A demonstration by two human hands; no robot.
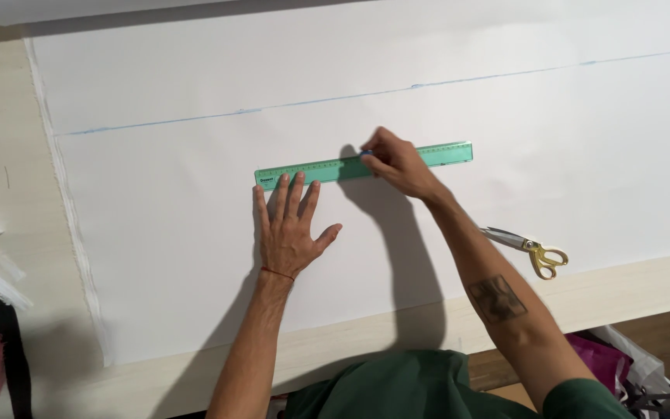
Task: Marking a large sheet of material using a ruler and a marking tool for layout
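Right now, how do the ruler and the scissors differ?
The ruler is green, long and straight; the scissors are short, with silver blades and yellow handles. Left hand and right hand touch the ruler; the scissors lie untouched. Both rest on the white fabric.

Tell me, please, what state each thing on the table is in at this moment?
Green ruler: flat on the white fabric, pinned down.
Left hand: open, fingers spread, fingertips on the ruler's left end.
Right hand: pinched on a small blue marker at the ruler's edge.
White fabric: spread flat, with a blue line across it.
Scissors: closed, lying untouched.
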